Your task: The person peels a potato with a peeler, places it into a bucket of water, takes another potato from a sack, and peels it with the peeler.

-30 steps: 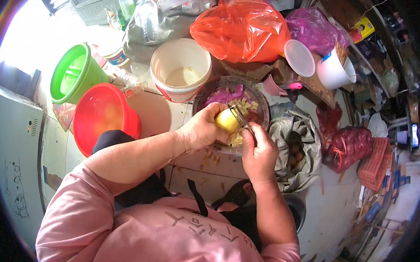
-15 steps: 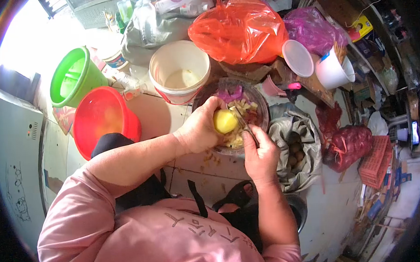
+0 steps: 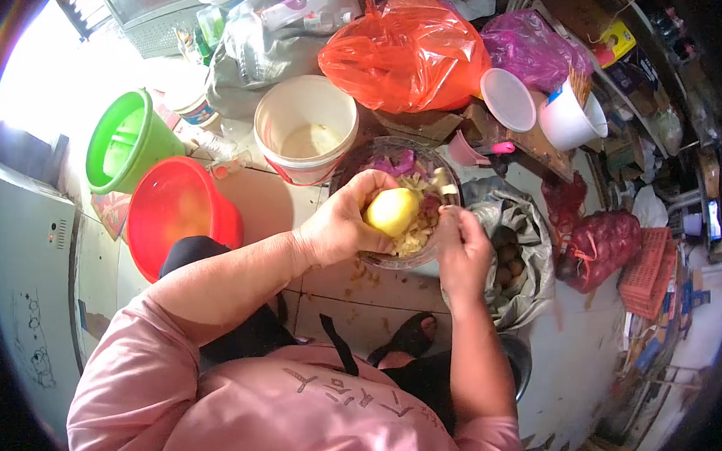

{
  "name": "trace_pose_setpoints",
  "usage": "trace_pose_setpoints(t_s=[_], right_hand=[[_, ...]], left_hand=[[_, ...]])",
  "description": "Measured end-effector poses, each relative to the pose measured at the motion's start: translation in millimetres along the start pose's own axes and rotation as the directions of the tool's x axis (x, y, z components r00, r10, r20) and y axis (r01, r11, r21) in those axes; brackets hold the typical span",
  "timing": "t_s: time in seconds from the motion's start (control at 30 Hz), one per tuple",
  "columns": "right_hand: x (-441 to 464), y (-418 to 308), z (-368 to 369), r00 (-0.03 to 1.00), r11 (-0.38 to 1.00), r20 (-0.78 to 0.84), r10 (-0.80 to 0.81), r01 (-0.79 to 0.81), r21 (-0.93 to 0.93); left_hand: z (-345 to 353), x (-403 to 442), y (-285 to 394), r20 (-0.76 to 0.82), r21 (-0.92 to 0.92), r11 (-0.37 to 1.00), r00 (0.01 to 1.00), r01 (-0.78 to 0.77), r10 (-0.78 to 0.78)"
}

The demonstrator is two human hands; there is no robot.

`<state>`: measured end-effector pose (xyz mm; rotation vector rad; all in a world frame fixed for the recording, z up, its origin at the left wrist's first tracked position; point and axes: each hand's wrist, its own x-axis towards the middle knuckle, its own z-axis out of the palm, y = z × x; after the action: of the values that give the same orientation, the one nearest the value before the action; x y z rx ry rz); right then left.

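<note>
A peeled yellow potato [image 3: 393, 213] is held in my left hand [image 3: 346, 220], over the near left part of a dark round basin [image 3: 345, 163]. Peelings [image 3: 411, 238] and a purple piece [image 3: 396, 161] lie in that basin. My right hand [image 3: 464, 249] is closed on a peeler [image 3: 448, 191], whose head is raised a little to the right of the potato, apart from it. A pale scrap seems to cling to the peeler's head.
A red basin [image 3: 229, 217] and a green bucket [image 3: 149, 158] stand left. Behind are a white bucket [image 3: 281, 166] and an orange bag [image 3: 410, 50]. An open sack [image 3: 529, 292] of round brown items sits right, beside a red net bag [image 3: 600, 251]. Peelings dot the floor.
My right hand has moved right, taking the peeler away from the potato. The potato has turned in my left hand and its rounded side now shows.
</note>
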<state>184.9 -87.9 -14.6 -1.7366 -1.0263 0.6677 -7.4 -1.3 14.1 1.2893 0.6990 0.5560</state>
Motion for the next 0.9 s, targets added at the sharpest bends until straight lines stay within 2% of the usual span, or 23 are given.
trace_pose_setpoints(t_s=[0.03,0.07,0.13,0.17,0.2,0.27,0.3,0.33,0.37,0.4,0.5,0.6,0.73,0.8,0.87,0.9], right_hand=[[3,4,4,0.964,0.97,-0.113,-0.243,0.244,-0.002],[6,7,3,0.963,0.97,-0.111,-0.244,0.245,-0.002],[12,15,-6,0.98,0.946,-0.048,-0.196,0.176,-0.271],[22,33,-10,0.986,0.808,0.129,0.107,-0.011,-0.59],[23,31,-11,0.943,0.828,0.237,0.234,-0.066,-0.557],[19,27,-8,0.984,0.842,0.099,0.148,-0.073,-0.535],[14,13,-8,0.981,0.838,0.114,0.155,-0.07,-0.541],[11,-2,-10,0.989,0.896,0.114,0.092,-0.032,-0.443],[10,-12,-10,0.995,0.942,0.1,0.023,0.012,-0.334],[5,-17,-9,0.995,0.943,0.096,0.025,0.009,-0.334],[-7,-21,-3,0.963,0.947,0.137,-0.234,0.258,-0.194],[-23,-23,1,0.932,0.927,0.225,-0.284,0.327,-0.185],[-26,-25,0,0.875,0.846,0.243,-0.419,0.473,-0.245],[-26,-20,-1,0.881,0.852,0.234,-0.412,0.463,-0.244],[-24,-16,-2,0.886,0.857,0.222,-0.406,0.454,-0.245],[-21,-16,-1,0.935,0.9,0.196,-0.295,0.341,-0.271]], left_hand=[[-1,1,-2,0.01,-0.109,0.994,1.0,0.003,-0.002],[-2,2,-3,0.008,-0.11,0.994,1.0,0.002,-0.001],[-3,2,-5,0.035,-0.305,0.947,0.995,0.102,-0.096],[-2,2,-7,0.034,-0.305,0.947,0.995,0.099,-0.093],[0,2,-6,0.023,-0.334,0.938,0.996,0.091,-0.089],[-4,2,-2,-0.001,-0.367,0.927,0.996,0.08,-0.087],[-3,-3,9,0.028,-0.438,0.879,0.981,0.186,-0.193],[-1,-5,14,0.077,-0.497,0.818,0.953,0.29,-0.292],[1,0,3,0.065,-0.542,0.794,0.956,0.275,-0.286],[0,2,-2,0.068,-0.541,0.794,0.955,0.278,-0.288],[-2,3,-5,0.153,-0.499,0.808,0.95,0.313,-0.273],[-2,5,-5,0.157,-0.468,0.821,0.945,0.326,-0.285],[-1,6,-6,0.169,-0.394,0.846,0.933,0.359,-0.317],[0,5,-6,0.202,-0.382,0.848,0.928,0.368,-0.312],[1,4,-7,0.259,-0.419,0.787,0.89,0.454,-0.375],[2,1,-7,0.264,-0.415,0.787,0.888,0.456,-0.375]])
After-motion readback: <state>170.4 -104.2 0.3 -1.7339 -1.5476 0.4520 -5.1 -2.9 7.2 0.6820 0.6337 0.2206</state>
